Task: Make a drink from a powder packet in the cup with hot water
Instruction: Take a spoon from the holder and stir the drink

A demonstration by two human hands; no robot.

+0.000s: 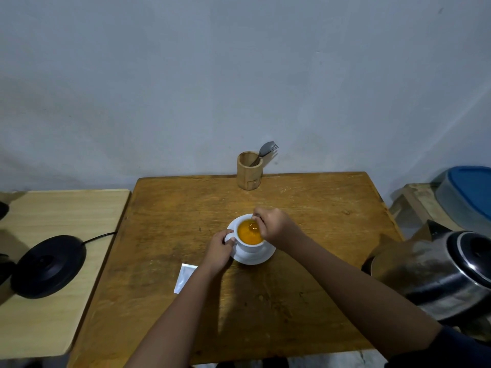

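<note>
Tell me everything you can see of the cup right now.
The cup is white, ceramic-looking, upright on a white saucer mid-table. It holds opaque orange liquid nearly to the rim. Its handle points left, pinched by the left hand. The right hand is over the rim, gripping a thin utensil dipped in the drink.

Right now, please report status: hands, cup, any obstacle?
Left hand on cup handle. Right hand stirring with spoon. Cup on saucer, drink orange. Nothing in the way.

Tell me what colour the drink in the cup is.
Orange-yellow, in the white cup; the drink shows best in the head view.
</note>
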